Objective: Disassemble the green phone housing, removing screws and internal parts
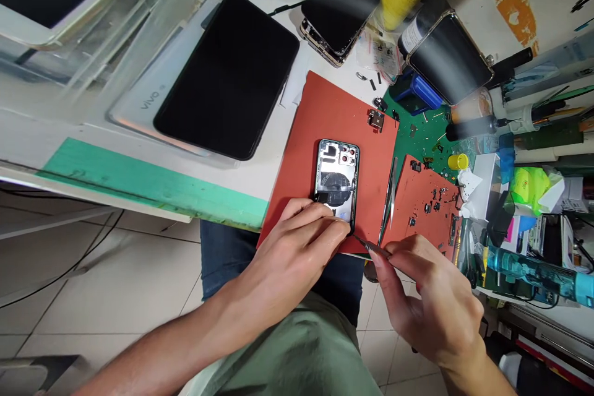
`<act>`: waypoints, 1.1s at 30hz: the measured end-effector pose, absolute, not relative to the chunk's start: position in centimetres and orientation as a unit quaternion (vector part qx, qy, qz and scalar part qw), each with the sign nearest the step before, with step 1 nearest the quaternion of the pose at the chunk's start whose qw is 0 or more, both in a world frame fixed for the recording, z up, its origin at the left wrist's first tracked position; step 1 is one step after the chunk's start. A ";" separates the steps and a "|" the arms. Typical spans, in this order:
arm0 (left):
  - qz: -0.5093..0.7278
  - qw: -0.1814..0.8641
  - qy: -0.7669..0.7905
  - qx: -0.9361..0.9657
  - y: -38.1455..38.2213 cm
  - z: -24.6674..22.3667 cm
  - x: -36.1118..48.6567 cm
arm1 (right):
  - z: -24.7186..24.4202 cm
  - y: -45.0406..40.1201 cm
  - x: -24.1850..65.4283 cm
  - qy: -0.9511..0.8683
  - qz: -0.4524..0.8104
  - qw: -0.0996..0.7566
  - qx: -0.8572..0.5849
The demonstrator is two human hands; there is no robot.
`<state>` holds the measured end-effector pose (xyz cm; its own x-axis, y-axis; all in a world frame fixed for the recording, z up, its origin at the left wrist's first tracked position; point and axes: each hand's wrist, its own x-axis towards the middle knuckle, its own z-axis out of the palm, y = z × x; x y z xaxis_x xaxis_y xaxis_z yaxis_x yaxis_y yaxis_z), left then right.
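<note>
Phone housing (337, 176): just beyond my left hand (304, 238), the nearer; long axis running away from me.
Left fingers: together over its near end; clamped or not, I cannot tell.
Right hand (431, 297): pinched on slim tool (378, 250), tip leftward by the near corner.
Red mat (297, 164): beneath housing; tweezers (388, 201) beyond my right hand.

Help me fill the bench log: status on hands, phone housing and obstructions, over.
Left hand on phone housing, covering its lower end. Right hand gripping slim tool, tip near housing's lower corner. Tweezers lie close by on the right.
</note>
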<state>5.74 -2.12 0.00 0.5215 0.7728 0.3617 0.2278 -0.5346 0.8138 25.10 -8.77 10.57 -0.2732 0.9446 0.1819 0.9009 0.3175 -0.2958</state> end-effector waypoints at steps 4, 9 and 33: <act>0.374 0.362 0.317 0.793 -2.2 -0.1 5.8 | 10.0 -8.3 25.0 -0.800 0.036 0.162 -0.577; 0.371 0.363 0.318 0.793 -2.2 -0.2 5.7 | 10.0 -8.2 24.7 -0.794 0.003 0.168 -0.584; 0.373 0.356 0.317 0.796 -2.2 -0.4 5.7 | 9.9 -8.4 24.5 -0.772 0.001 0.124 -0.624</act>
<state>5.67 -2.23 -0.37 0.5217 0.7696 0.3680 0.2395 -0.5462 0.8027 24.54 -8.43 9.88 -0.1910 0.9631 0.1894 0.9626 0.2216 -0.1561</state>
